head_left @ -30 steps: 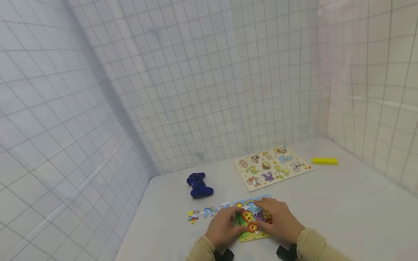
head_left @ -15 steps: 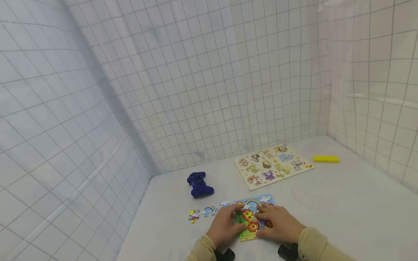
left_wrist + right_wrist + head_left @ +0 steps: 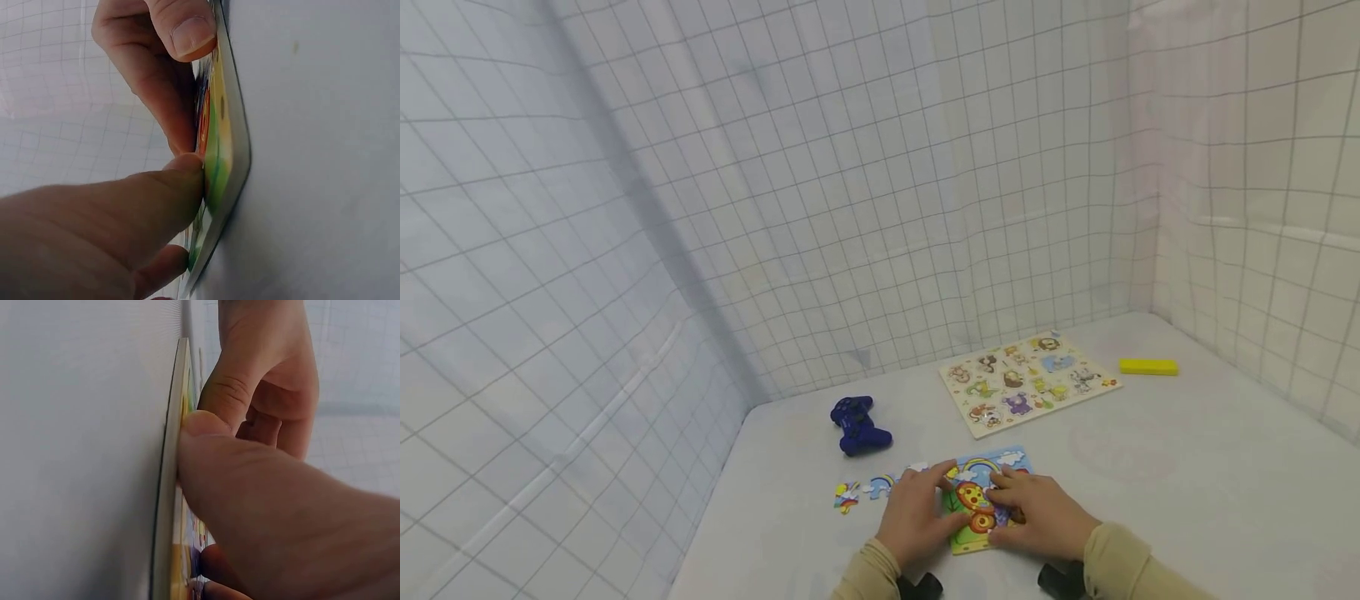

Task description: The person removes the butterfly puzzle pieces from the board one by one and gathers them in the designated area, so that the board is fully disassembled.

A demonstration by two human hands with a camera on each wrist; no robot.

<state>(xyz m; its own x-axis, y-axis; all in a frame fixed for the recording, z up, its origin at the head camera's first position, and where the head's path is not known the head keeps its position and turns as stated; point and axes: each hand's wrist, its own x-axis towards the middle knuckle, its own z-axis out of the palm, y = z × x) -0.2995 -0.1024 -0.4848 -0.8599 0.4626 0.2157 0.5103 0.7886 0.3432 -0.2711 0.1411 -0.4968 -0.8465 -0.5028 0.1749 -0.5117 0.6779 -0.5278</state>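
A colourful jigsaw puzzle in a flat board lies on the table between both hands. My left hand is at its left side, with its thumb pressed on the green part of the picture. My right hand rests on the right half, covering part of it. Its thumb touches the near edge, and its fingers bend onto the pieces. Left of the board lie loose jigsaw pieces: one with a multicoloured print, one with a rainbow, and a cloud piece partly hidden behind my left hand.
A blue game controller lies at the back left. Behind the jigsaw is a wooden animal puzzle board. Farther right sits a yellow block. Grid-patterned white cloth encloses the table's back and sides.
My right hand's fingers have come down from the puzzle's upper right edge to its middle, uncovering the upper right corner. My left index finger has shifted up slightly, covering more of the cloud piece.
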